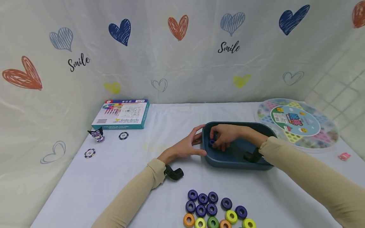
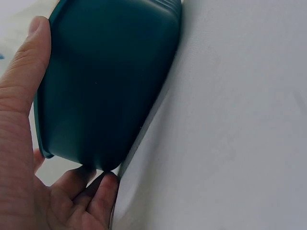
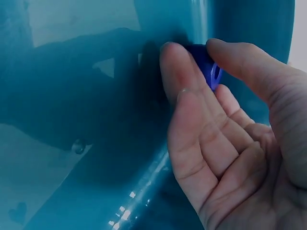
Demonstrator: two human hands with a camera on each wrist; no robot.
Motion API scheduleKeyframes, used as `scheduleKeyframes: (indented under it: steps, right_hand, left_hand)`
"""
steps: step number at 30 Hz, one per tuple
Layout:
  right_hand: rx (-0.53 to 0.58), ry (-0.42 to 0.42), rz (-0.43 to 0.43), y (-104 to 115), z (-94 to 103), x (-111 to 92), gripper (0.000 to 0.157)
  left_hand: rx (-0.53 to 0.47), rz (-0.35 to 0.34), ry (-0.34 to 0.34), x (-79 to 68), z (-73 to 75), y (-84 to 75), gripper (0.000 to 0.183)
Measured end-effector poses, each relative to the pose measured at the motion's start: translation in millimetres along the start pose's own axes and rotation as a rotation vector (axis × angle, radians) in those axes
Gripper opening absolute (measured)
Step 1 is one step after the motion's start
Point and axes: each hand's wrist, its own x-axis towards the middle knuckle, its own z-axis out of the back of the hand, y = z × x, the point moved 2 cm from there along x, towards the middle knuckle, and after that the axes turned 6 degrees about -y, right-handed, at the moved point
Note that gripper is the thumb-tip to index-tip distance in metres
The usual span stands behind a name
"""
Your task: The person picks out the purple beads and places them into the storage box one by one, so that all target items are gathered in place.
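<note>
In the head view a dark teal plastic bin stands on the white table. My right hand reaches down inside its left end. There it pinches a dark purple ring bead between thumb and fingertips, as the right wrist view shows. My left hand lies spread against the bin's left end. Its thumb rests along one side and fingertips touch the end wall in the left wrist view. Several purple ring beads lie loose on the table at the front, beside an orange ring bead and others.
Yellow and green ring beads lie at the front edge of view. A boxed game, a small figurine and poker chips are at the left. A round game board and a pink trinket sit at the right.
</note>
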Motion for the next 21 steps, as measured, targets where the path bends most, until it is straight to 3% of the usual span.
scheduleKeyframes:
  steps: [5, 12, 21]
  right_hand:
    - [0.005, -0.009, -0.003, -1, 2.0, 0, 0.035]
    - [-0.026, -0.031, -0.023, -4, 7.0, -4, 0.032]
    - [-0.089, -0.011, -0.037, -5, 2.2, -3, 0.028]
  left_hand:
    - [-0.008, 0.003, 0.006, 0.2, -0.6, -2.8, 0.101]
    - [0.018, 0.000, -0.016, 5.1, 2.5, 15.8, 0.098]
    - [0.010, 0.010, -0.020, 4.2, 1.8, 19.1, 0.097]
